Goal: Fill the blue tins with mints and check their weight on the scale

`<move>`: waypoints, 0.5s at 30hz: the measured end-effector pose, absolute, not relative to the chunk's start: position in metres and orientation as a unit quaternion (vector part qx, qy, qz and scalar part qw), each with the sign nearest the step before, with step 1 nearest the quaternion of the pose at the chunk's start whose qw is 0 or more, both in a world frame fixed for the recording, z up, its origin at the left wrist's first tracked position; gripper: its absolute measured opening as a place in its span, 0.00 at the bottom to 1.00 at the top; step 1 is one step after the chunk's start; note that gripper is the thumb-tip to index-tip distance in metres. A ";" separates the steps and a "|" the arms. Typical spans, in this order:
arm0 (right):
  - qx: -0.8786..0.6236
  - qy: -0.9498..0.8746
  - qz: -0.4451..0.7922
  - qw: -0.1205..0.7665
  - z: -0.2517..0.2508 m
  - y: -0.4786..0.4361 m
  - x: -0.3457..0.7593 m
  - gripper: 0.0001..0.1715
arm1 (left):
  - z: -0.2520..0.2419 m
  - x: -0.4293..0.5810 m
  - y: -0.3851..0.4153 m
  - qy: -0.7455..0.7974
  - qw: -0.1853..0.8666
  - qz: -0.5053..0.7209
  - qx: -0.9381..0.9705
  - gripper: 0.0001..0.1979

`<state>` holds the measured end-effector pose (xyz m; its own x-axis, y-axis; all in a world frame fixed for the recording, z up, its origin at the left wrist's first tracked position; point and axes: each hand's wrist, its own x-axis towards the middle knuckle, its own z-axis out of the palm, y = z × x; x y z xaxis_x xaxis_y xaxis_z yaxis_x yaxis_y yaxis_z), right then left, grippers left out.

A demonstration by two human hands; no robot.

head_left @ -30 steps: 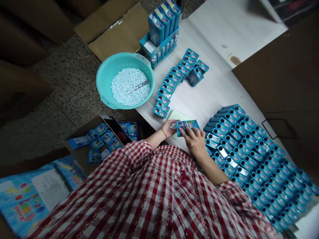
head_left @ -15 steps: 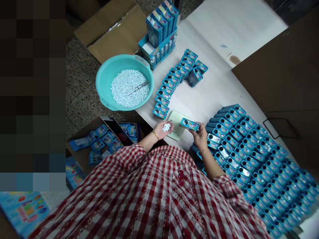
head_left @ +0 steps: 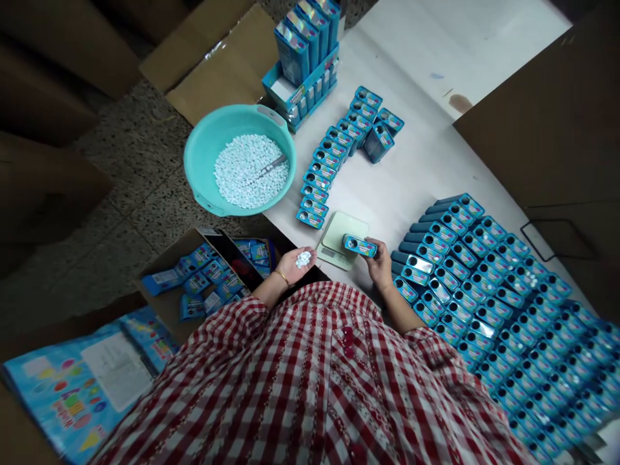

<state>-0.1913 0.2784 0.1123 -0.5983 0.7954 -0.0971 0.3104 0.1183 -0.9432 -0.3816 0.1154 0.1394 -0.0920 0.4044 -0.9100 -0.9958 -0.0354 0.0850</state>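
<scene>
My left hand (head_left: pixel 294 265), palm up and cupped, carries a small heap of white candies (head_left: pixel 303 259). It is beside the table's near edge, left of a pale green scale (head_left: pixel 349 227). My right hand (head_left: pixel 381 266) grips a blue candy tin (head_left: pixel 359 245) by its right end. The tin is upright, its top with a round hole facing up, at the scale's right part; I cannot tell whether it touches the scale. Further left, a turquoise basin (head_left: pixel 207 187) holds many more white candies, with a metal utensil (head_left: pixel 272 166) lying in them.
A curved row of blue tins (head_left: pixel 331 150) stands behind the scale. Dense rows of tins (head_left: pixel 484 303) fill the table's right side. A display box (head_left: pixel 300 97) with tins is at the back. Below left, a carton (head_left: pixel 165 300) holds blue packs. A brown carton (head_left: pixel 542 135) stands at right.
My left hand has moved left with the candies, further from the scale. My right hand and the tin have shifted slightly left. The view has moved a little too.
</scene>
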 end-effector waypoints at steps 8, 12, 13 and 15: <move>-0.477 -0.686 0.462 0.298 0.114 0.306 -0.196 0.24 | 0.138 -0.375 0.117 0.408 0.566 0.607 -0.380 0.09; -0.450 -0.698 0.480 0.283 0.118 0.313 -0.218 0.21 | 0.139 -0.374 0.119 0.406 0.570 0.609 -0.372 0.08; -0.447 -0.700 0.477 0.286 0.120 0.313 -0.222 0.21 | 0.140 -0.374 0.119 0.408 0.569 0.610 -0.371 0.09; -0.446 -0.700 0.470 0.300 0.122 0.313 -0.228 0.22 | 0.139 -0.375 0.116 0.413 0.566 0.610 -0.370 0.09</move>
<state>-0.2281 0.3126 0.1224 -0.4219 0.9067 -0.0004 0.3435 0.1594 -0.9255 -0.3753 0.1162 0.1389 -0.0859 0.3854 -0.9188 -0.9962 -0.0174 0.0858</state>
